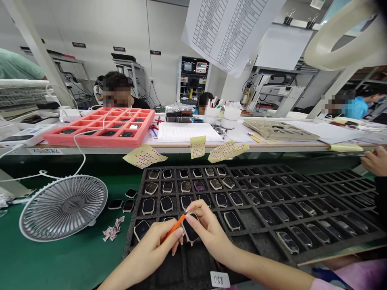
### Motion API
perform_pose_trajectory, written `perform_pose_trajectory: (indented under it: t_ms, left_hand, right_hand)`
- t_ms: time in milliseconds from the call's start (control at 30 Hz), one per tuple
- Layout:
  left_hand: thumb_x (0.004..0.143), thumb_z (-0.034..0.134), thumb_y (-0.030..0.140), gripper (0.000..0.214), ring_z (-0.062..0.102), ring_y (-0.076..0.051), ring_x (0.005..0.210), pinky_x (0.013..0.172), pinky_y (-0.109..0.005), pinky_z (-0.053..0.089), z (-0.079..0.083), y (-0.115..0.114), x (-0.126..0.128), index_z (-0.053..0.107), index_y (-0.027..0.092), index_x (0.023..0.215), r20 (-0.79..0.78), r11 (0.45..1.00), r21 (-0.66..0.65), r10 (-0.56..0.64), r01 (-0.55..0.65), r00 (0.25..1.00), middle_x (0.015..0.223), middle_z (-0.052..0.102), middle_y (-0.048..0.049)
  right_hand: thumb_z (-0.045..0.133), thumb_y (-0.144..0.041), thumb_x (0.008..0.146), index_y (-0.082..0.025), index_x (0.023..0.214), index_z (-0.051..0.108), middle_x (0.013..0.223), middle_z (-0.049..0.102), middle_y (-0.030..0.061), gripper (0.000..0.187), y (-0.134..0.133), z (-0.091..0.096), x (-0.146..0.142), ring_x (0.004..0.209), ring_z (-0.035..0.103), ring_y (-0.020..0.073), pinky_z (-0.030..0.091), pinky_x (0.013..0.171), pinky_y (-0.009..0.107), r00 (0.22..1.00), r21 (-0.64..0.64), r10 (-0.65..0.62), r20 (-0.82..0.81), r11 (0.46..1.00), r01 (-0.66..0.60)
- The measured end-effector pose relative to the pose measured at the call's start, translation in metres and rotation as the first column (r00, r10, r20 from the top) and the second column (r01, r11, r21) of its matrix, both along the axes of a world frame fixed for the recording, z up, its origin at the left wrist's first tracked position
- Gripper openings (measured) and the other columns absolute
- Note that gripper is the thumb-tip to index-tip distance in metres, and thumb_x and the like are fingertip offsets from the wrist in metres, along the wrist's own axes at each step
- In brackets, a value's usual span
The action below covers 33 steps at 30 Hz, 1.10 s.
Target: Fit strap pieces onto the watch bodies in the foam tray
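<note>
My left hand (159, 239) is closed around a slim orange stick-like tool (174, 228) that points up and to the right. My right hand (208, 229) is pinched, thumb and forefinger meeting right by the tool's tip; what they grip is too small to make out. Just under these fingers shows a watch (191, 230) with a dark screen and a light case, partly covered; I cannot tell whether it is held or lies in the tray. Both hands are over a black foam tray (198, 262) with rows of similar watches.
A grey fan (65, 207) stands at left, near several loose watches and small paper strips (113, 228). A pink foam tray (99, 141) sits on the shelf above. More black trays (335, 181) extend right, where another person's hand (375, 161) appears. A label (220, 279) reads 058.
</note>
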<state>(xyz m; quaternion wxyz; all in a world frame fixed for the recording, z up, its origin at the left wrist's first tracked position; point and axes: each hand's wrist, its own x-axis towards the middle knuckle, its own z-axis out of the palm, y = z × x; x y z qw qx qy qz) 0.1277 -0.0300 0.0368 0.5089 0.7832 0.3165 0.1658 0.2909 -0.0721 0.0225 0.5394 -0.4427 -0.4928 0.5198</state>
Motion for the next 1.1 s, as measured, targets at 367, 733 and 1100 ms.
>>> perform_pose_trajectory:
  t_ms: [367,733,1100]
  left_hand:
    - [0.082,0.037,0.059,0.043,0.048,-0.016,0.057,0.057,-0.025,0.039,-0.056,0.033,-0.133,0.044,0.021,0.062,-0.238,0.818,0.25,0.57,-0.518,0.786,0.059,0.049,0.0011]
    - [0.082,0.033,0.04,0.029,0.065,-0.026,0.064,0.055,-0.027,0.043,-0.111,0.063,-0.153,0.05,0.022,0.068,-0.521,0.802,0.332,0.594,-0.496,0.613,0.063,0.066,-0.0076]
    - [0.08,0.032,0.047,0.031,0.065,-0.029,0.063,0.056,-0.03,0.044,-0.107,0.062,-0.158,0.047,0.023,0.069,-0.564,0.778,0.338,0.618,-0.529,0.548,0.06,0.063,-0.0076]
  right_hand:
    - [0.06,-0.048,0.079,-0.024,0.08,0.057,0.064,0.057,-0.0008,0.024,-0.023,-0.036,0.161,0.05,0.044,0.0147,0.036,0.05,0.029,0.63,0.176,-0.505,0.59,0.842,0.509]
    - [0.056,-0.039,0.081,-0.024,0.086,0.062,0.095,0.062,0.0096,0.017,-0.043,-0.044,0.161,0.094,0.058,0.028,0.046,0.083,0.044,0.403,0.362,-0.485,0.776,0.866,0.345]
    - [0.064,-0.024,0.081,-0.022,0.1,0.061,0.103,0.058,0.0061,0.019,-0.059,-0.022,0.083,0.098,0.056,0.0222,0.047,0.086,0.035,0.454,-0.107,0.133,0.881,0.991,-0.081]
